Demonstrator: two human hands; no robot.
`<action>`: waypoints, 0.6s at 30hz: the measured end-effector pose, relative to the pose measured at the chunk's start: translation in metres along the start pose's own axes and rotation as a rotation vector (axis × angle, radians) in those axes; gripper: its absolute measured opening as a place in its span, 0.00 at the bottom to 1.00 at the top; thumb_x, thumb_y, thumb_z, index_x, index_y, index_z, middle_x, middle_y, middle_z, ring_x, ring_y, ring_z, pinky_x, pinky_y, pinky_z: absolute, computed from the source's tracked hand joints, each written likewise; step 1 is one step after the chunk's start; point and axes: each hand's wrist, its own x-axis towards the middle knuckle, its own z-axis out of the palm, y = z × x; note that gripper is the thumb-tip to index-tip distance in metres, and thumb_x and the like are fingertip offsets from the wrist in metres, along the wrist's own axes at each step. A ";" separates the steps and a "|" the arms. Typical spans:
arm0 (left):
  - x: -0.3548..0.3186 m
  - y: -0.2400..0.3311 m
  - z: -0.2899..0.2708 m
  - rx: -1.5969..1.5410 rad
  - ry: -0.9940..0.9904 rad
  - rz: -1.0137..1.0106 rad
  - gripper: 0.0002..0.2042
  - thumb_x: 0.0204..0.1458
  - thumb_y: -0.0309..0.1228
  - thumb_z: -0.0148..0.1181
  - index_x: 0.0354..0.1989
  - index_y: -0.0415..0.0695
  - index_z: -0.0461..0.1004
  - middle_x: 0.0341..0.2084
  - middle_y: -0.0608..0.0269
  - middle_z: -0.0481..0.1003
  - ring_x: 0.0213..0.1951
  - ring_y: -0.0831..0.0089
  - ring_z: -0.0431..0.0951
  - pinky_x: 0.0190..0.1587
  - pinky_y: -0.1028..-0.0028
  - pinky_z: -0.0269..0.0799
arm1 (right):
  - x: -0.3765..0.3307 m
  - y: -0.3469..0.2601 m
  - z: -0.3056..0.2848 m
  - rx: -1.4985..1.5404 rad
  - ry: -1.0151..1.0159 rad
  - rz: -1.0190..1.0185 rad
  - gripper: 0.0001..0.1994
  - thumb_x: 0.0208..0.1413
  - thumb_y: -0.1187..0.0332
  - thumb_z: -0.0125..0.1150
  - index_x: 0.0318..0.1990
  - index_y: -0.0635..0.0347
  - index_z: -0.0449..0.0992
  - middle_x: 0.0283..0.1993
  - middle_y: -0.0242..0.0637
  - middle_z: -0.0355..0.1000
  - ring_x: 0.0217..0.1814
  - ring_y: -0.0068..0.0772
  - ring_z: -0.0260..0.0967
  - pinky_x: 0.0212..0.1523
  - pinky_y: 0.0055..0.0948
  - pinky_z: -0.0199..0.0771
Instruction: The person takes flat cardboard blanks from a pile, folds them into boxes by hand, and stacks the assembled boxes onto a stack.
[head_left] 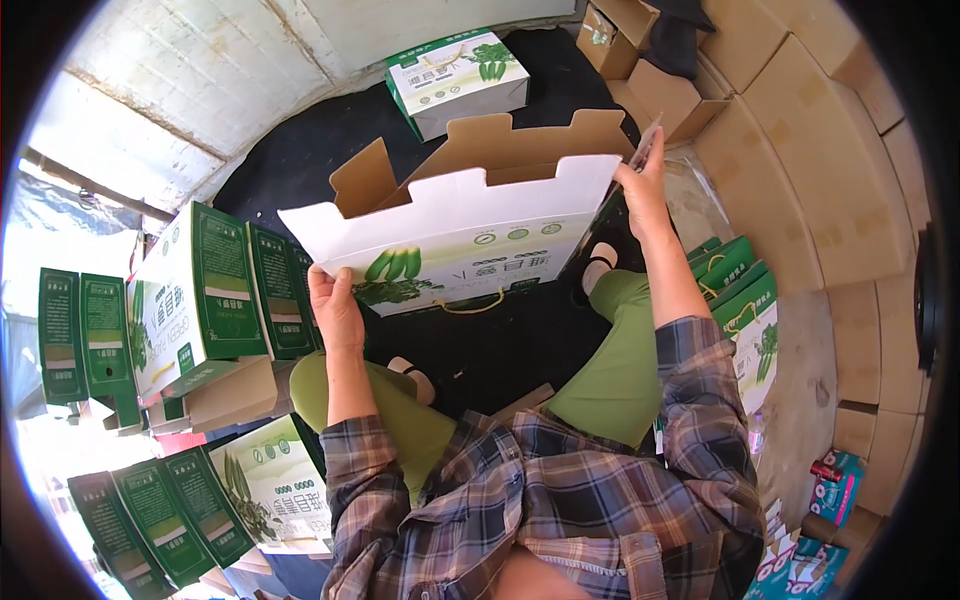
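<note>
Plaid sleeves; left hand (335, 305) and right hand (645, 190) grip the open carton's (460, 250) ends.

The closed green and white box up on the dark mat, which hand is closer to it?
Right. The right hand grips the open box's far right corner, closer to the closed box. The left hand holds its lower left edge, farther away.

Green-and-white cartons all around, one open in the middle.
Open carton (460, 250), flaps up, white front with vegetable picture; closed carton (458, 80) behind it; folded cartons (200, 300) stacked left; flat cartons (745, 300) right; brown boxes (800, 170) far right.
</note>
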 end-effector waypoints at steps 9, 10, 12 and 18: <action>-0.014 -0.005 -0.005 0.016 0.040 0.001 0.15 0.52 0.20 0.57 0.48 0.43 0.63 0.44 0.64 0.71 0.50 0.75 0.68 0.57 0.72 0.58 | -0.014 -0.016 0.013 0.359 -0.219 0.181 0.47 0.39 0.80 0.49 0.70 0.53 0.36 0.64 0.43 0.51 0.63 0.39 0.55 0.59 0.28 0.58; -0.015 -0.008 -0.003 0.034 0.047 0.007 0.15 0.52 0.19 0.56 0.48 0.43 0.63 0.44 0.64 0.71 0.49 0.75 0.68 0.57 0.72 0.58 | -0.013 -0.011 0.016 0.344 -0.243 0.188 0.43 0.39 0.79 0.46 0.69 0.54 0.42 0.63 0.42 0.53 0.62 0.36 0.55 0.58 0.28 0.58; -0.020 -0.015 -0.002 0.084 0.067 0.011 0.15 0.53 0.17 0.53 0.48 0.44 0.63 0.45 0.65 0.69 0.49 0.74 0.68 0.56 0.73 0.60 | -0.013 -0.001 0.020 0.343 -0.274 0.169 0.38 0.40 0.81 0.43 0.66 0.57 0.53 0.60 0.38 0.60 0.61 0.31 0.57 0.60 0.27 0.57; -0.033 -0.039 -0.010 0.090 0.206 -0.007 0.17 0.53 0.18 0.54 0.51 0.43 0.63 0.47 0.63 0.69 0.50 0.73 0.68 0.56 0.73 0.61 | -0.013 0.025 0.036 0.406 -0.530 0.218 0.37 0.41 0.83 0.41 0.67 0.57 0.52 0.64 0.38 0.58 0.65 0.32 0.56 0.64 0.29 0.53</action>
